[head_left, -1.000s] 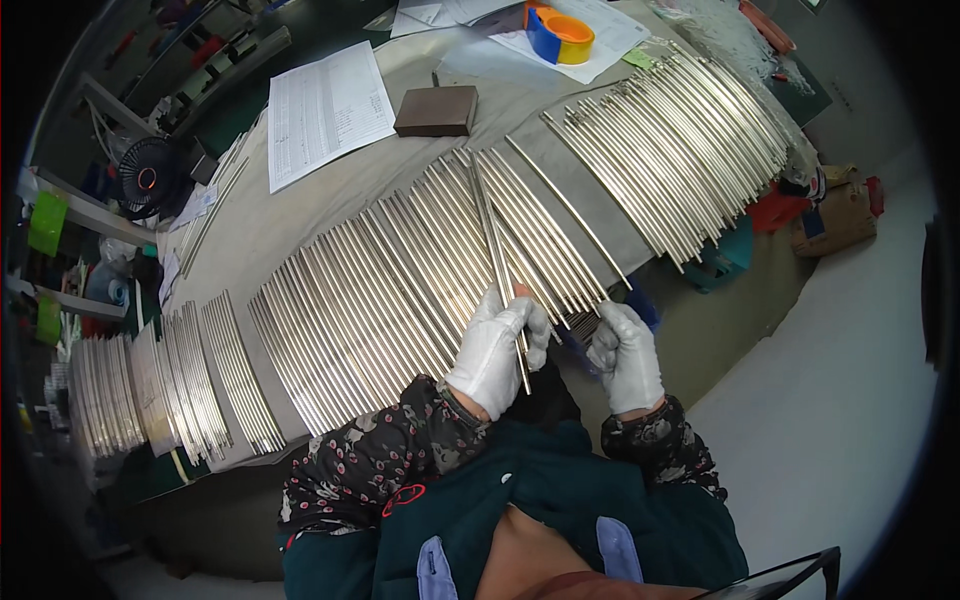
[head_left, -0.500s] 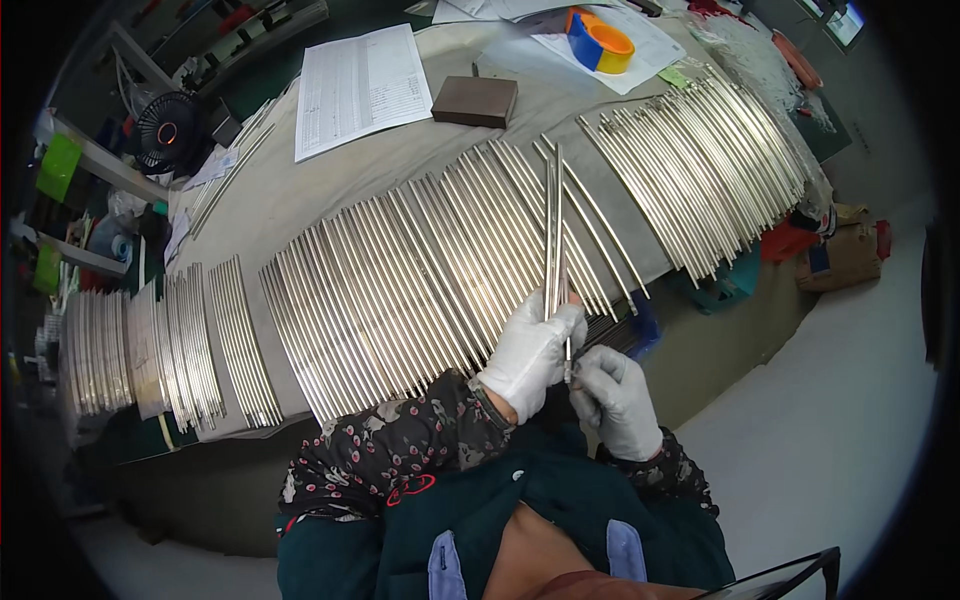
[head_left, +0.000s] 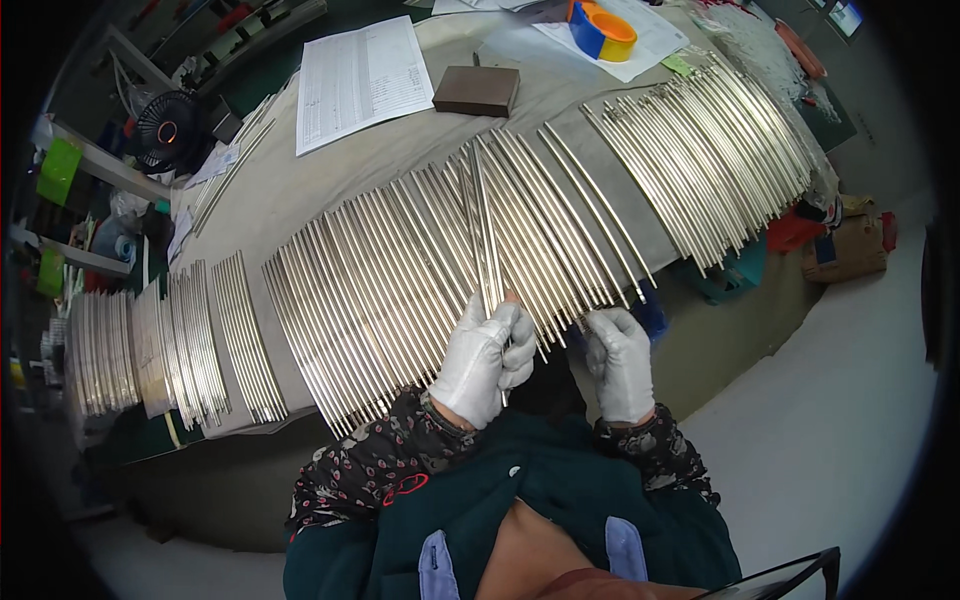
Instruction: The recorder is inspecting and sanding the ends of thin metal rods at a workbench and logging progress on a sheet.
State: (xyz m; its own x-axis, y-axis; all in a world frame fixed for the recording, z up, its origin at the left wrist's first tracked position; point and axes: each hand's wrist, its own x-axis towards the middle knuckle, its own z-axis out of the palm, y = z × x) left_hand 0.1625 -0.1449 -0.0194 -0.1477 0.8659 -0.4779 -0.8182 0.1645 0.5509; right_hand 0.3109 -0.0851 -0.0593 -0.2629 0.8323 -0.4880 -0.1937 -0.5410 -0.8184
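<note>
My left hand [head_left: 480,360], in a white glove, is closed around a few slim silvery metal rods [head_left: 487,240]. They stand up from the fist at a slant across the middle row, and one lower end comes out below the fingers. My right hand [head_left: 620,365], gloved in white too, is beside the near ends of the middle row of metal rods [head_left: 370,290]. Its fingers are bent together and face the rod ends; what they pinch, if anything, is hidden. Just beyond it, two rods [head_left: 597,212] lie slightly apart from that row.
Another batch of rods [head_left: 705,160] lies at the right, and smaller bundles [head_left: 245,335] at the left. Farther back on the cloth-covered table are a printed sheet [head_left: 362,85], a brown block [head_left: 477,91] and a blue-and-yellow tape roll [head_left: 603,30]. A black fan [head_left: 167,130] stands far left.
My left hand has moved left with the rods, away from my right hand. The right hand has risen slightly toward the near ends of the row and no longer sits by the held rods' lower ends.
</note>
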